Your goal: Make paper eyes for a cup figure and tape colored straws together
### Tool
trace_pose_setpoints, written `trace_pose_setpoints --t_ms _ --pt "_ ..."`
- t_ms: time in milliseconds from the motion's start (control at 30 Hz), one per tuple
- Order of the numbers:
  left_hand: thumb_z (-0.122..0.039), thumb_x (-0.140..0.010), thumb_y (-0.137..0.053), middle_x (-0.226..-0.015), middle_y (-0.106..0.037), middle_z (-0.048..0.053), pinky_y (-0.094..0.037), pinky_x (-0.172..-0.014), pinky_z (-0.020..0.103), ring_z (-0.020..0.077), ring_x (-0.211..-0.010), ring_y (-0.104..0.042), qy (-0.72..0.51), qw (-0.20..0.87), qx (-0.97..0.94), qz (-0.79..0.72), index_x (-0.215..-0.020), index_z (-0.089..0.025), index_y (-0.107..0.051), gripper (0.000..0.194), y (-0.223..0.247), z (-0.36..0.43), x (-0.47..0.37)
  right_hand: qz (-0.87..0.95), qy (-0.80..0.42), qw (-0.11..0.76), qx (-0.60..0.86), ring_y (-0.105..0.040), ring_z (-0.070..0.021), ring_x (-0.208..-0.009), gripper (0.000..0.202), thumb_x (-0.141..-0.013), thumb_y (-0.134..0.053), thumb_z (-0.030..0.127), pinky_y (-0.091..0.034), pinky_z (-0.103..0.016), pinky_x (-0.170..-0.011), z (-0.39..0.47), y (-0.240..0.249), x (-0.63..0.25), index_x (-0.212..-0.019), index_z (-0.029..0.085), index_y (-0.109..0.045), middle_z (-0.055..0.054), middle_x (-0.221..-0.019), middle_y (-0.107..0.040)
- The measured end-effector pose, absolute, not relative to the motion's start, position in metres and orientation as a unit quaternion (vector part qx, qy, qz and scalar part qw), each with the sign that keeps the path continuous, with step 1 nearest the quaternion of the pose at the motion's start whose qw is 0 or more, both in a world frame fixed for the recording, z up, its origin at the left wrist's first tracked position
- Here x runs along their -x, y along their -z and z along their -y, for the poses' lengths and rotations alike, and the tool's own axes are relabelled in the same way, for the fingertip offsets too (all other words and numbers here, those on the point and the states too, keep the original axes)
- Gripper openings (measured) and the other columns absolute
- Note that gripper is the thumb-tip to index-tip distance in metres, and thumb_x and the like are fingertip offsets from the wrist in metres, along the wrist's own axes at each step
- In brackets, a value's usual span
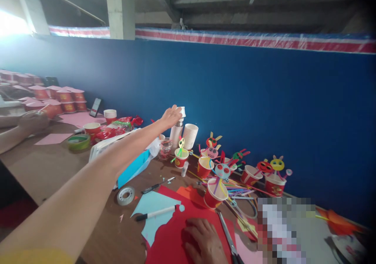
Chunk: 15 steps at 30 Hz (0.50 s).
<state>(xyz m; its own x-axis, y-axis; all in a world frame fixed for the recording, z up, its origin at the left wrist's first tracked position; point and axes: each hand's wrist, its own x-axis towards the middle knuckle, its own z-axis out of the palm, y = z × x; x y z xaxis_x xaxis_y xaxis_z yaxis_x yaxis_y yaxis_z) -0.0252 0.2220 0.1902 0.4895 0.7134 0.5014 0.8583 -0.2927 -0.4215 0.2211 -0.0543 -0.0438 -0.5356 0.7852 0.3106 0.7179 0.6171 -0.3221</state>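
Observation:
My left hand point(171, 116) reaches far across the table, its fingers closed around a white bottle cap point(181, 111). Directly beneath stands a white thermos bottle point(175, 135) with a silver neck; whether the cap is loose from it, I cannot tell. My right hand point(205, 240) rests on a sheet of red paper point(167, 238), fingers apart and slightly bent. Scissors point(226, 232) lie just right of it. Light blue paper point(152, 207) and a white marker with a black cap point(157, 213) are to its left.
Red paper cups with colourful paper animal figures point(216, 193) line the blue wall point(264, 99). A stack of white cups point(190, 136) adjoins the thermos. White tape point(126, 196), a pen point(158, 185) and pipe cleaners point(243, 193) lie around. At left, another person's hand point(33, 121) works.

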Motion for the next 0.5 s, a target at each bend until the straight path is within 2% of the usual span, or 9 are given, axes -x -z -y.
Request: trace_pose_setpoints --t_ms 200,500 --pt "-0.011 -0.086 -0.038 -0.101 -0.054 0.010 -0.039 -0.063 0.026 0.0220 -0.097 -0.043 0.096 0.324 0.808 0.483 -0.086 -0.013 -0.061 0.023 -0.181 -0.219 0.031 0.869 -0.091 0.211 0.439 -0.055 -0.0203 -0.097 0.032 -0.072 -0.064 0.025 -0.042 -0.031 -0.079 0.054 0.045 -0.221 -0.102 0.035 -0.058 0.004 -0.112 -0.061" --pt "-0.007 -0.084 -0.039 -0.096 -0.059 0.010 -0.039 -0.062 0.026 0.0220 -0.096 -0.047 0.078 0.310 0.825 0.466 -0.082 -0.012 -0.062 0.023 -0.175 -0.216 0.031 0.869 -0.092 0.208 0.440 -0.055 -0.0191 -0.097 0.030 -0.073 -0.063 0.025 -0.042 -0.029 -0.079 0.055 0.040 -0.220 -0.101 0.035 -0.059 0.004 -0.111 -0.061"
